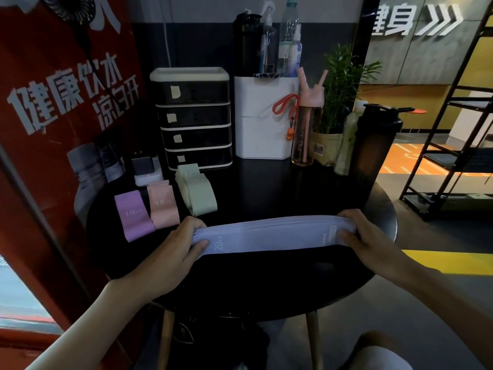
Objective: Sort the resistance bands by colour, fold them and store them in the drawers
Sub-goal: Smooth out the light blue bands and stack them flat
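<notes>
Black table (266, 284), drawers (194, 121) — grey floor (394, 324)

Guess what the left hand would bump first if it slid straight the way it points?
The left hand grips the pale purple bands. Beyond lies bare table, then probably the pink bottle, though depth is unclear.

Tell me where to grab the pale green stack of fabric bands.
Pinch the pale green stack across its middle from above, fingers on both long edges. It lies flat in loose layers, so an end grip would likely let it fan. The pink band stack crowds its left; come from the right.
</notes>
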